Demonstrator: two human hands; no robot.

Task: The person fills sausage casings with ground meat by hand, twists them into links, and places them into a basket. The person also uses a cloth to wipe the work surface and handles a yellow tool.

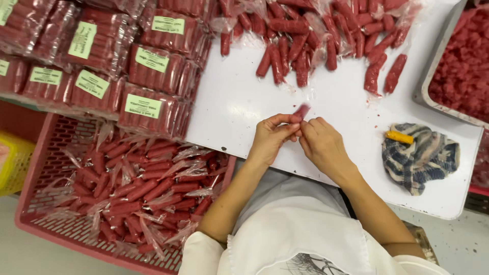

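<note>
My left hand (271, 137) and my right hand (321, 142) meet over the white table (239, 102), fingertips pinched together on one small red sausage (301, 111) in clear wrapping. Only the sausage's far end shows past my fingers. A loose heap of red wrapped sausages (316, 35) lies on the table beyond my hands.
A pink plastic crate (51, 168) at lower left holds several wrapped sausages (142, 193). Stacked labelled sausage packs (147, 71) fill the upper left. A grey tray of red meat pieces (461, 66) sits at right. A striped cloth (423, 158) with a small yellow object (399, 137) lies nearby.
</note>
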